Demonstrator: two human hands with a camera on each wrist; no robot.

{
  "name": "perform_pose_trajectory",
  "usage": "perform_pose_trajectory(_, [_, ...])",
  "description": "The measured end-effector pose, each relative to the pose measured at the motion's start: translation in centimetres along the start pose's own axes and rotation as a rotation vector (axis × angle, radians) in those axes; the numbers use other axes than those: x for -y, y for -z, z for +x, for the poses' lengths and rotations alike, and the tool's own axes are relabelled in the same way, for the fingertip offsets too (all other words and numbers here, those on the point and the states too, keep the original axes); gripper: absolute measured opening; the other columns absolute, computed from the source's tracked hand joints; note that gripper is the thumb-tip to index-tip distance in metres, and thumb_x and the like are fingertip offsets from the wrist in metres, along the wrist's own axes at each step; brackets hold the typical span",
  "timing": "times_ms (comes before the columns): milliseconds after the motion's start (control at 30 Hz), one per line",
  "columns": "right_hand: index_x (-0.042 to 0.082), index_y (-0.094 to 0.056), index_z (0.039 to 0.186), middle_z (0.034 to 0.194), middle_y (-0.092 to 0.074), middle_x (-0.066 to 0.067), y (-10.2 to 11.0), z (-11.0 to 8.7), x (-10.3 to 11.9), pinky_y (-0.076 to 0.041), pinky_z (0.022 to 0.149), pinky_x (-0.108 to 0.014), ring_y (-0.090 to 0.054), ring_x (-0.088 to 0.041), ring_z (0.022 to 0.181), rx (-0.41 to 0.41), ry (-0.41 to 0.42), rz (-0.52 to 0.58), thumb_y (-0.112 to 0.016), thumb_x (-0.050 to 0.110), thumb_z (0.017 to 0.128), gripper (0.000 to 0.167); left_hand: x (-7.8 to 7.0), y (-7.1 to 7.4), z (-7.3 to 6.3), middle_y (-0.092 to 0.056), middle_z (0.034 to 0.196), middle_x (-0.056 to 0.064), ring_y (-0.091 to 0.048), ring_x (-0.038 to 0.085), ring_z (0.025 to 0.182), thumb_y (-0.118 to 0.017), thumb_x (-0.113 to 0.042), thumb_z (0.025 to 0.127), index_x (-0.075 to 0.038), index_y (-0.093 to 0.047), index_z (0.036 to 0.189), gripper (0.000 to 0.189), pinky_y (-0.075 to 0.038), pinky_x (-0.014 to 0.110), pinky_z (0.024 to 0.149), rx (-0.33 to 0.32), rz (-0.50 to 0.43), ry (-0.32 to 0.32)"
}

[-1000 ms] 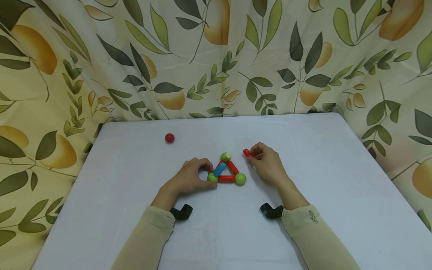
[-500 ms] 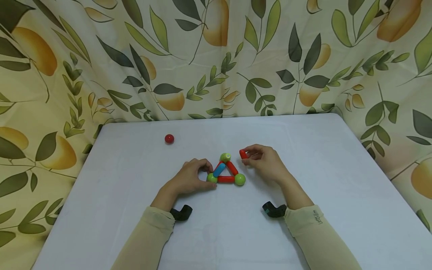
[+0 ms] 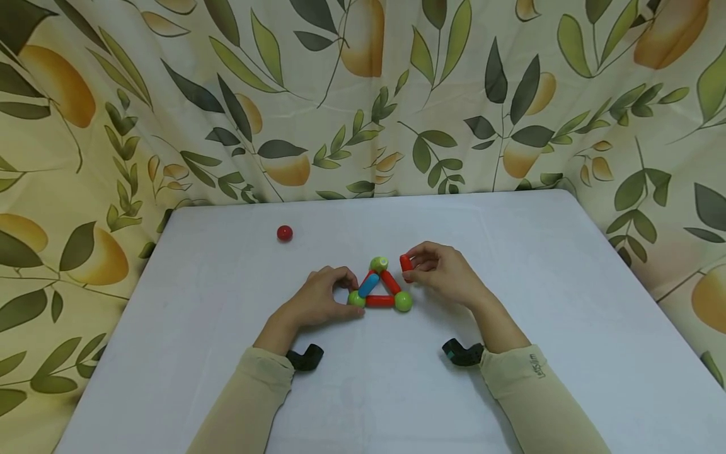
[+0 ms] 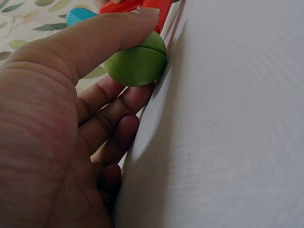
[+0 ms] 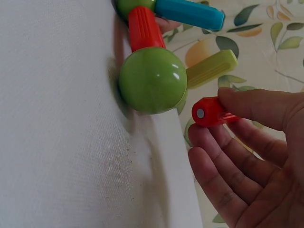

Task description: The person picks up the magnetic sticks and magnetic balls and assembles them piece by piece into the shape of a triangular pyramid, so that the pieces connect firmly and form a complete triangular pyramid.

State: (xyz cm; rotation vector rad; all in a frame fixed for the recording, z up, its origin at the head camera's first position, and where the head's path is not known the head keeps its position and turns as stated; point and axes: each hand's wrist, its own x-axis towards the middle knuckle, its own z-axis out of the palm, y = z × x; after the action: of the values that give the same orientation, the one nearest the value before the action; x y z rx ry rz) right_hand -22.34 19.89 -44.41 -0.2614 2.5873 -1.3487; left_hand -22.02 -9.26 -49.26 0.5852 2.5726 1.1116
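On the table lies a triangle of green balls joined by red magnetic rods [image 3: 380,301]. My left hand [image 3: 320,295] grips its left green ball [image 4: 135,69] between thumb and fingers. A blue rod [image 3: 369,285] slants up from that ball. Just right of the triangle, my right hand [image 3: 448,272] pinches a loose red magnetic rod [image 5: 207,112], whose grey metal tip faces out. That rod is apart from the nearest green ball [image 5: 153,80]. A yellow-green rod [image 5: 212,69] juts up there; whether it joins this ball I cannot tell.
A red ball [image 3: 285,233] sits alone toward the back left of the white-covered table [image 3: 363,391]. Behind the table hangs a leaf-and-fruit patterned curtain [image 3: 340,126]. A black wrist device [image 3: 306,358] sticks out at each cuff.
My right hand has moved slightly left toward the triangle, and the red rod in it has turned more upright. The left hand keeps its hold on the green ball.
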Motion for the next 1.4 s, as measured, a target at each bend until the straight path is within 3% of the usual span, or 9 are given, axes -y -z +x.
perform_pose_trajectory(267, [0.011,-0.067,0.119,0.108,-0.072,-0.008,0.0,0.0,0.1,-0.055,0.086,-0.034,-0.068,-0.023,0.096,0.029,0.023,-0.005,-0.079,0.019,0.091,0.031,0.0,0.0,0.1,-0.063,0.110,-0.011,-0.052,0.013,0.111,-0.089,-0.043,0.079,-0.032,-0.064,0.107,0.039,-0.041,0.040,0.100,-0.003,0.002,-0.003])
perform_pose_trajectory(867, [0.014,-0.069,0.110,0.102,-0.073,-0.004,-0.4,-0.4,1.0,-0.057,0.087,-0.031,-0.067,-0.020,0.095,0.114,0.126,-0.008,-0.083,0.014,0.087,0.028,0.1,0.1,0.0,-0.064,0.110,-0.010,-0.053,0.013,0.111,-0.089,-0.043,0.079,-0.030,-0.065,0.106,0.039,-0.040,0.042,0.100,-0.002,-0.003,-0.020])
perform_pose_trajectory(1400, [0.016,-0.072,0.110,0.098,-0.073,-0.003,-0.9,-0.5,1.1,-0.057,0.084,-0.032,-0.067,-0.021,0.093,0.160,0.165,0.014,-0.084,0.016,0.087,0.026,0.1,0.1,0.1,-0.064,0.111,-0.010,-0.053,0.013,0.112,-0.090,-0.044,0.078,-0.031,-0.065,0.106,0.039,-0.039,0.040,0.101,0.000,-0.011,-0.004])
